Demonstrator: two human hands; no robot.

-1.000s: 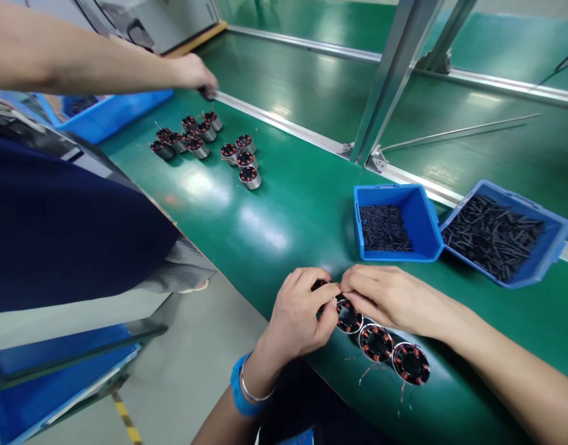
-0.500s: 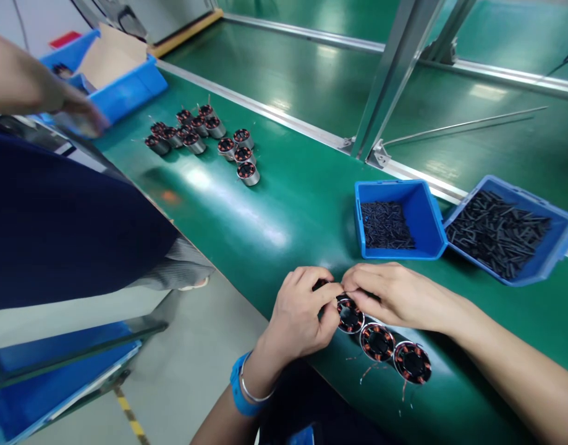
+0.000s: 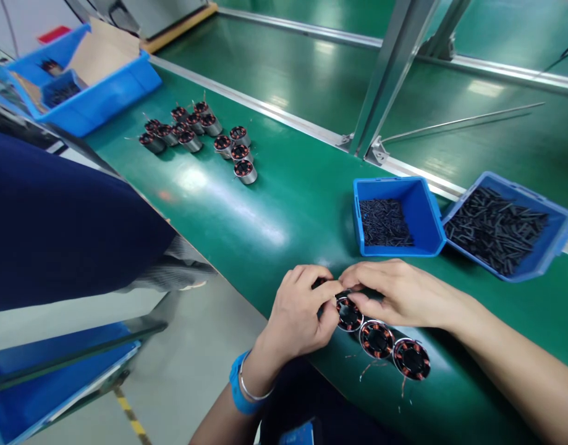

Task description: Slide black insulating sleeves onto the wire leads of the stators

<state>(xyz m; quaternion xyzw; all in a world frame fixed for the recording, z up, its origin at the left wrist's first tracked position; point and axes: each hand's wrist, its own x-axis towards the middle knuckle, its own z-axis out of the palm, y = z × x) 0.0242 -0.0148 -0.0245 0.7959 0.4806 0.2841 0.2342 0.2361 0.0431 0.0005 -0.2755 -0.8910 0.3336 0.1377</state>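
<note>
On the green table near its front edge stand several metal cylinders with copper coils inside. My left hand (image 3: 305,309) is closed with its fingertips at the leftmost coil cylinder (image 3: 348,314), partly covering it. Against the same cylinder's upper side, my right hand (image 3: 385,290) pinches, fingertips meeting those of my left. What lies between the fingertips is too small to make out. A middle cylinder (image 3: 377,339) and a right one (image 3: 411,359) stand beside it in a slanting row, thin wire ends trailing toward the front edge.
A blue bin (image 3: 423,216) of short black tubes and another blue bin (image 3: 557,241) of longer ones stand behind my right hand. More coil cylinders (image 3: 245,172) are farther left. A large blue crate (image 3: 107,93) and a person in dark clothing (image 3: 70,222) are at left.
The other person's hand has left the large blue crate and is out of view. My hands stay at the leftmost cylinder, with my right fingers shifted slightly.
</note>
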